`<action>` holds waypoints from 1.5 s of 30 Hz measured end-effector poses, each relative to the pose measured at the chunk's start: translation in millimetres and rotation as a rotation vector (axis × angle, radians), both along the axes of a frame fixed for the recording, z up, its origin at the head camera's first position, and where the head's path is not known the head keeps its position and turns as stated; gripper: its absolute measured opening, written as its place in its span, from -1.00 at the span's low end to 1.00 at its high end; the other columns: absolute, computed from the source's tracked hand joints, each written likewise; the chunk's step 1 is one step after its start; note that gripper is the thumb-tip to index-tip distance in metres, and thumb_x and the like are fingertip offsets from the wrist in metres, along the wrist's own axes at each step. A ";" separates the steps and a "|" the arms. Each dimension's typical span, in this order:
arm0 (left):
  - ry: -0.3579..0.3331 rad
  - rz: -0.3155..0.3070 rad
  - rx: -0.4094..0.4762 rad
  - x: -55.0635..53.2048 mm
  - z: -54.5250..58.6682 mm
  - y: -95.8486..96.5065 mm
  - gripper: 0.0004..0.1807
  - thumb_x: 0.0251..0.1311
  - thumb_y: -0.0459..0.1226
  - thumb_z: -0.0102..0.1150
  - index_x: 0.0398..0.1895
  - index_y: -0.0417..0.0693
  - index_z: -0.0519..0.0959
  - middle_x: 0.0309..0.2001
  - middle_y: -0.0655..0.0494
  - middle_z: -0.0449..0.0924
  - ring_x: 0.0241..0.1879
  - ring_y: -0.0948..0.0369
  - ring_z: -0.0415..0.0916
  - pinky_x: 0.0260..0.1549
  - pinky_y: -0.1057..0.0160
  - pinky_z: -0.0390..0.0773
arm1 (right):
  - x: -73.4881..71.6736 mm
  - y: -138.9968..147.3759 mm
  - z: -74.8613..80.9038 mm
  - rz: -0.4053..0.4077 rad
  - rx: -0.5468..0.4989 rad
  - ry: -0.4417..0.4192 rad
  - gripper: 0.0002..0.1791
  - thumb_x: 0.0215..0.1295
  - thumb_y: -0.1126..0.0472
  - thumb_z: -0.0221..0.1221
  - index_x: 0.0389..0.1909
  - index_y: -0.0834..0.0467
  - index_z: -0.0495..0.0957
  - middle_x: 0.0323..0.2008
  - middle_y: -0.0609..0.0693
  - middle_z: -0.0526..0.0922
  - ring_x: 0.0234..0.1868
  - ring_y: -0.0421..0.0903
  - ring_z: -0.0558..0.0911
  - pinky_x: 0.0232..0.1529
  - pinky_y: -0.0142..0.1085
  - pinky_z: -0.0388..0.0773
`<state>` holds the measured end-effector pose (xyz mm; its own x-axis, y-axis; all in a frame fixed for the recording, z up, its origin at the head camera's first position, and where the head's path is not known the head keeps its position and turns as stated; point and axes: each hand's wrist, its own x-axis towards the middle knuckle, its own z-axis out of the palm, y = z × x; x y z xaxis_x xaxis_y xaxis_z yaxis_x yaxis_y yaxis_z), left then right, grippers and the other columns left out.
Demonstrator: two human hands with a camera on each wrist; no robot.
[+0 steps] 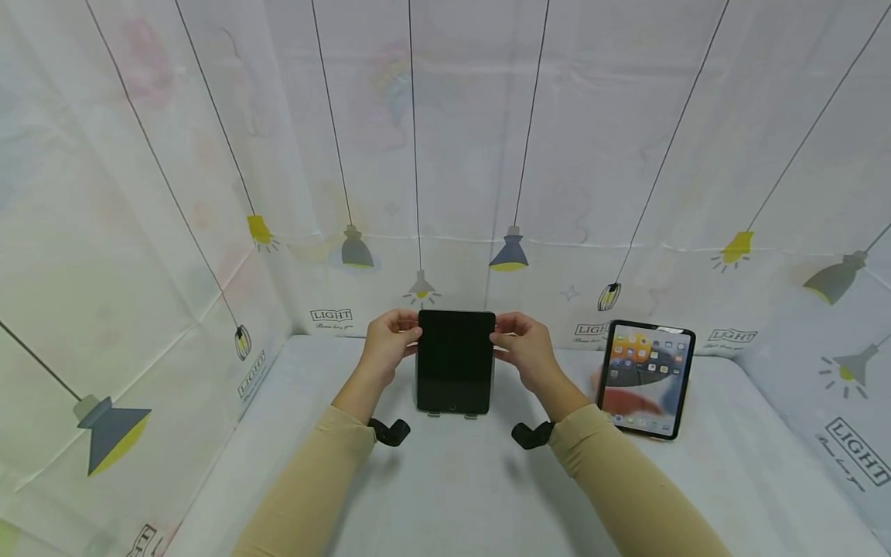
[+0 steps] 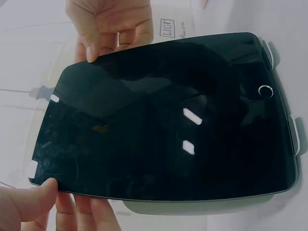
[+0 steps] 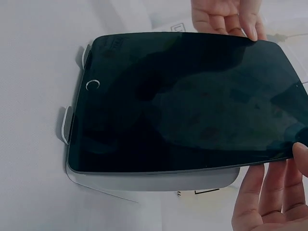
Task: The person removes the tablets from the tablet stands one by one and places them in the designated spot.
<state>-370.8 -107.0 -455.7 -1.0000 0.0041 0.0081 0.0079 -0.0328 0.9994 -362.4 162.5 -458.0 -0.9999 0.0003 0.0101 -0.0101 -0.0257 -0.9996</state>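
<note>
Left hand (image 1: 387, 342) pinches dark tablet (image 1: 455, 360) at its 10 o'clock, right hand (image 1: 527, 350) at 2, 6-o'clock edge at stand (image 3: 204, 182); likely seating it, next calls for leaning it back evenly.

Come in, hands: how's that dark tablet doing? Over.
Left hand, right hand: gripping dark tablet by sides. Bottom edge at the stand tabs. Nothing seen blocking; lit tablet stands off right.

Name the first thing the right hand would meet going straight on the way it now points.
The dark-screened tablet, whose side edge the right hand pinches. The pale stand behind it may come next, though depth is unclear.
</note>
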 end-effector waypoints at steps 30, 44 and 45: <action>-0.045 0.020 -0.045 19.6 4.4 -7.3 -0.77 0.44 -0.42 0.30 0.07 -0.04 0.71 -0.13 0.09 0.68 -0.17 0.20 0.65 -0.15 0.18 0.77 | 19.5 -2.6 6.1 0.045 0.018 -0.070 -0.73 0.41 0.40 0.34 0.08 0.19 0.66 -0.18 -0.06 0.63 -0.11 -0.11 0.70 -0.09 -0.20 0.85; -0.095 -0.001 -0.045 36.6 -1.5 -7.8 -0.77 0.38 -0.46 0.33 0.03 -0.08 0.70 -0.27 0.12 0.66 -0.33 0.24 0.66 -0.30 0.21 0.77 | 40.2 0.2 -3.8 0.056 0.016 -0.121 -0.68 0.42 0.40 0.33 0.15 0.23 0.61 -0.19 -0.05 0.61 -0.11 -0.10 0.69 -0.14 -0.20 0.85; -0.099 -0.001 -0.050 38.2 -1.8 -7.4 -0.77 0.39 -0.45 0.33 0.04 -0.08 0.70 -0.26 0.12 0.66 -0.33 0.24 0.66 -0.30 0.21 0.78 | 41.6 0.4 -4.4 0.053 0.017 -0.128 -0.67 0.42 0.39 0.33 0.16 0.23 0.62 -0.19 -0.05 0.61 -0.12 -0.10 0.69 -0.14 -0.20 0.85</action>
<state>-332.6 -114.4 -457.5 -0.9958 0.0033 -0.0911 -0.0910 0.0173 0.9957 -320.8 162.9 -462.3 -0.9917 -0.0520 -0.1178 0.1182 -0.0059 -0.9930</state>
